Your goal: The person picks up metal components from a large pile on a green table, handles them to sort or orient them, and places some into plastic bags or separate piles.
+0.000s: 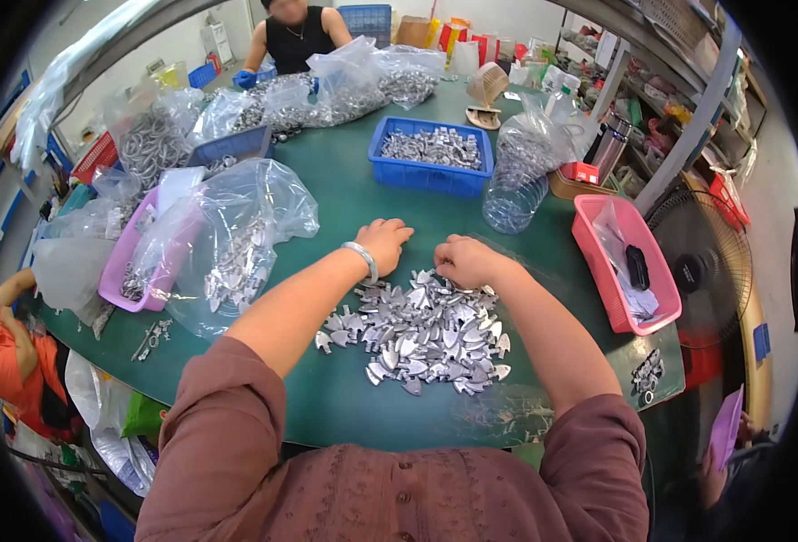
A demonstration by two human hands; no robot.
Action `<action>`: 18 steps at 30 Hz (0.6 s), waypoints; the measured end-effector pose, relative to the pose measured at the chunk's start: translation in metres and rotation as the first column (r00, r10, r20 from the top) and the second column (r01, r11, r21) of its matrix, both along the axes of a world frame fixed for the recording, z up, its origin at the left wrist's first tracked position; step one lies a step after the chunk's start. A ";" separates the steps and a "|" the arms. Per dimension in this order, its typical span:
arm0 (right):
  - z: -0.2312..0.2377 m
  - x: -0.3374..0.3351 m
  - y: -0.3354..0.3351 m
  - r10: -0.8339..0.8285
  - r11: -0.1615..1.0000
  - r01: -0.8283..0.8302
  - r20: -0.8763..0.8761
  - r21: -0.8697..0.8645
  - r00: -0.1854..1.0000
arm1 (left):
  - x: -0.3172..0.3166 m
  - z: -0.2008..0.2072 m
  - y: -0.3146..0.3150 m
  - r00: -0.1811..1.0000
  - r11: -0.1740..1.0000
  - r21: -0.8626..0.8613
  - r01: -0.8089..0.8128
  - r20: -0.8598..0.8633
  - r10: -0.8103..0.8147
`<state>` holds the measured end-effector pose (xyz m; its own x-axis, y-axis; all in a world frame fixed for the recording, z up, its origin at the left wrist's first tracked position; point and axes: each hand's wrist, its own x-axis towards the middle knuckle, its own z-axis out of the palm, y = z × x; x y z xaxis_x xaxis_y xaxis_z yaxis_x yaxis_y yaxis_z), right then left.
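Observation:
A heap of small flat silvery metal parts (422, 334) lies on the green table (345, 194) in front of me. My left hand (383, 242), with a silver bangle on the wrist, rests knuckles-up at the heap's far edge, fingers curled. My right hand (465, 260) sits beside it, fingers bent down onto the farthest parts. Whether either hand has a part pinched under it is hidden.
A clear bag of metal parts (236, 253) lies left beside a lilac tray (123, 262). A blue crate of parts (432, 154) stands ahead, a pink basket (625, 262) right. A person in black sits across; another in orange sits at my left.

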<state>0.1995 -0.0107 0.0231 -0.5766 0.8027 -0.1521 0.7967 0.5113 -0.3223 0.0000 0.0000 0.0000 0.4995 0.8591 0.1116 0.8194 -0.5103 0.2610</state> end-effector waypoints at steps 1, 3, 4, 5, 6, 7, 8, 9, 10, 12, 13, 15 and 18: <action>-0.001 -0.001 -0.009 0.057 0.998 -0.056 -0.021 0.026 0.998 | -0.004 0.000 -0.002 1.000 1.000 -0.021 -0.008 0.005 0.008; -0.002 0.002 -0.022 0.103 0.993 -0.101 -0.036 0.052 0.994 | -0.005 0.000 -0.006 1.000 0.999 -0.043 -0.005 0.014 0.005; -0.001 0.005 -0.027 0.085 0.994 -0.080 -0.074 0.069 0.994 | -0.005 0.001 -0.007 0.999 0.999 -0.038 0.024 0.024 -0.023; 0.001 0.007 -0.029 0.073 0.994 -0.063 -0.113 0.085 0.991 | -0.005 0.003 -0.008 0.998 0.998 -0.032 0.048 0.033 -0.047; 0.005 0.011 -0.037 0.068 0.997 -0.063 -0.129 0.037 0.989 | -0.004 0.002 -0.016 0.997 0.997 -0.044 0.065 0.040 -0.064; 0.004 0.019 -0.040 0.057 0.998 -0.054 -0.129 0.024 0.990 | -0.002 0.004 -0.023 0.997 0.996 -0.057 0.075 0.042 -0.072; 0.002 0.026 -0.044 0.039 0.996 -0.030 -0.103 0.085 0.994 | -0.001 0.007 -0.031 0.993 0.991 -0.075 0.114 0.045 -0.110; 0.005 0.024 -0.048 0.037 0.988 -0.024 -0.079 0.151 0.996 | -0.006 0.004 -0.037 0.990 0.987 -0.088 0.136 0.048 -0.133; 0.007 0.022 -0.054 0.049 0.973 -0.026 -0.097 0.231 0.994 | -0.011 0.001 -0.044 0.987 0.986 -0.077 0.149 0.072 -0.143; 0.008 0.015 -0.060 0.068 0.968 -0.034 -0.129 0.247 0.989 | -0.021 -0.003 -0.059 0.981 0.984 -0.047 0.170 0.104 -0.164; 0.006 0.013 -0.063 0.079 0.962 -0.033 -0.162 0.271 0.984 | -0.022 -0.004 -0.066 0.971 0.980 -0.007 0.199 0.133 -0.196; 0.005 0.008 -0.067 0.092 0.964 -0.058 -0.120 0.258 0.988 | -0.024 -0.005 -0.077 0.970 0.984 0.008 0.176 0.167 -0.175; 0.007 -0.001 -0.070 0.060 0.960 -0.033 -0.089 0.277 0.994 | -0.027 -0.004 -0.088 0.973 0.987 0.102 0.120 0.187 -0.138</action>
<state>0.1983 -0.0807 0.0297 -0.6155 0.7777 0.1278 0.7423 0.6266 -0.2374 -0.0267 -0.0880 -0.0043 0.5672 0.7708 0.2901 0.6838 -0.6371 0.3558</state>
